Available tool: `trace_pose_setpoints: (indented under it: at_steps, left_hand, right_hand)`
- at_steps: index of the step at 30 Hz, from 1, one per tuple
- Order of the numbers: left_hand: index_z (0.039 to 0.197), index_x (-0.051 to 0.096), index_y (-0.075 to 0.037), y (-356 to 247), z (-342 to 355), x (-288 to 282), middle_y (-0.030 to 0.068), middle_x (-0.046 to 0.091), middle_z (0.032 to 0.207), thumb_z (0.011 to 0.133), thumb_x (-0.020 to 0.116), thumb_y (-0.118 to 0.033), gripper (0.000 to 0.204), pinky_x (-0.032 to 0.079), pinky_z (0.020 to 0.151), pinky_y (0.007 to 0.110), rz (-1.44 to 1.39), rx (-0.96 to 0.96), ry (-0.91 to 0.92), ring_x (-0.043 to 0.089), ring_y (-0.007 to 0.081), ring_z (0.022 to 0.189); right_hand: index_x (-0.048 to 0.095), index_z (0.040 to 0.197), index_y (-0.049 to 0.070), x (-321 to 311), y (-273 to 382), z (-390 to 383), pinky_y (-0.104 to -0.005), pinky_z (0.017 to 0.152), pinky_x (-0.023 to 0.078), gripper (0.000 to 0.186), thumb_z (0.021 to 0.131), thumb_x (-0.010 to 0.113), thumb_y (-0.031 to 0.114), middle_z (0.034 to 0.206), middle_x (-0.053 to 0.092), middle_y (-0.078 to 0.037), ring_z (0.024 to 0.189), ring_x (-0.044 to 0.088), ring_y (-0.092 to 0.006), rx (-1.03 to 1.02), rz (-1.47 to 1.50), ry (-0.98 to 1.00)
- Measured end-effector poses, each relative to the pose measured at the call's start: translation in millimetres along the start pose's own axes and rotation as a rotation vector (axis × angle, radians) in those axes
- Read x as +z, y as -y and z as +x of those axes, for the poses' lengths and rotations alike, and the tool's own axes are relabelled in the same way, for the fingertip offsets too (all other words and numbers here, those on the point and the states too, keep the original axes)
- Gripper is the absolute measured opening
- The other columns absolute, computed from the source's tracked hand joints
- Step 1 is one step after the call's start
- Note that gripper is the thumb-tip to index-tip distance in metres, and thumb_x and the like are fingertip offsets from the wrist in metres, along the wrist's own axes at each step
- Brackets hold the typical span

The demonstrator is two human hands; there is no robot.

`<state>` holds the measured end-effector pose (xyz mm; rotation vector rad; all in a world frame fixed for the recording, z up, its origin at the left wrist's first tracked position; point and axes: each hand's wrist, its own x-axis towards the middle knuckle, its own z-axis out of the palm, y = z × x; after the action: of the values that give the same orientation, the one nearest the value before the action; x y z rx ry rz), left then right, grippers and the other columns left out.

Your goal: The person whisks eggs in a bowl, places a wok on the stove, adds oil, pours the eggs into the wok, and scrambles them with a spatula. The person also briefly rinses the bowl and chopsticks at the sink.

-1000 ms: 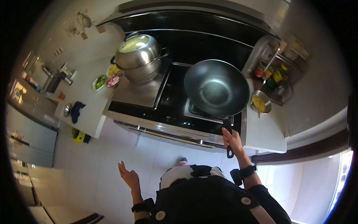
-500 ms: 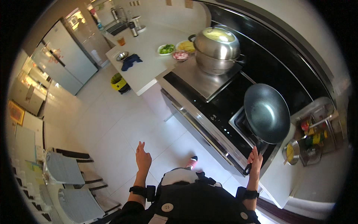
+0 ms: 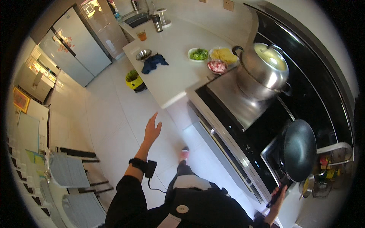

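Note:
My right hand (image 3: 279, 195) is closed around the black handle of a dark wok (image 3: 300, 152), which sits tilted over the near burner of the black cooktop (image 3: 249, 152). My left hand (image 3: 153, 129) is held out above the floor, fingers stretched, thumb apart, holding nothing. The counter corner lies just beyond it. Farther along the stove, a large steel pot (image 3: 256, 81) with a domed lid stands on a metal plate (image 3: 237, 98). On the counter beside the pot are a dish of chopped greens (image 3: 199, 54), a plate of yellow slices (image 3: 224, 56) and a bowl of pinkish meat (image 3: 217, 66).
A dark cloth (image 3: 154, 63) and a steel bowl (image 3: 143, 55) lie near the counter's left edge. Below stands a yellow bin (image 3: 135, 80). Covered chairs (image 3: 67, 169) are at left, a fridge (image 3: 76, 43) at far left. Past the wok sits a small steel bowl (image 3: 307, 186).
The view has swung left, so stove and counter sit farther right. My left hand has reached forward and its fingers have spread. My right hand stays on the wok's handle. A foot has shifted.

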<state>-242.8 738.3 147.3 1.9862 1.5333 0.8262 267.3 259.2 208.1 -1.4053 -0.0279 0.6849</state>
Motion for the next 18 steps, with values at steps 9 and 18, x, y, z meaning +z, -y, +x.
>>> trace_pose_setpoints:
  at_steps: [9,18]
  left_hand:
    - [0.114,0.056,-0.004,148.7,399.7,-40.0,0.0201,0.063,0.101,0.083,0.063,-0.034,0.044,0.049,0.075,0.042,0.258,-0.093,-0.054,0.061,0.0311,0.097]
    - [0.095,0.065,-0.005,229.2,494.4,-25.5,0.0136,0.067,0.086,0.084,0.062,-0.023,0.021,0.052,0.069,0.038,0.108,0.175,-0.131,0.066,0.0312,0.081]
  right_hand:
    - [0.051,0.118,-0.002,-143.2,-134.0,-129.3,-0.0357,0.095,0.045,0.051,0.091,0.057,0.040,0.117,0.057,-0.015,0.109,0.055,-0.0230,0.132,0.608,-0.439]
    - [0.046,0.125,0.002,-57.0,-132.5,-262.0,-0.0363,0.096,0.044,0.051,0.093,0.055,0.041,0.118,0.055,-0.012,0.110,0.053,-0.0222,0.163,0.442,-0.802]
